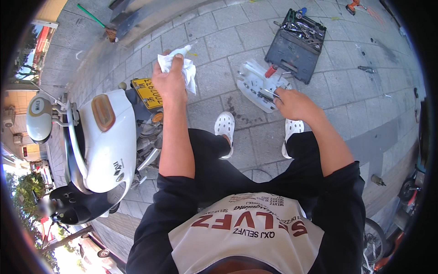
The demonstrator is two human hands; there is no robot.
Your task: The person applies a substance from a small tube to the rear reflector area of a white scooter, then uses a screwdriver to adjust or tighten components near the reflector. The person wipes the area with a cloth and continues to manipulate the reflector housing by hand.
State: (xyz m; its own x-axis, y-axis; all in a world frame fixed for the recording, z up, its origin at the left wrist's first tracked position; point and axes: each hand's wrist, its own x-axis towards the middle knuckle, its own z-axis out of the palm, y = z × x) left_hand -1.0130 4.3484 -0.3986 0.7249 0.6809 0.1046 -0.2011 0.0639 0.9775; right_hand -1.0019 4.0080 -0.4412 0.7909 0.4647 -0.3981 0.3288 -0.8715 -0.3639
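While left grip (171,83) pinches tube (181,51) and tissue (189,76) | right grip (297,106) seemingly pinches thin metal piece (273,93) at tray's (250,74) right edge | tray on pavement (223,41), toolbox (288,51) off its upper right corner | advice: tip clear of tissue, squeeze lightly

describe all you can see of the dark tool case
The dark tool case looks like hard plastic and lies open on grey paving. Its far half holds metal tools; its near half shows moulded shapes. A translucent tray is by its near end; contact is unclear. The right hand is off it.
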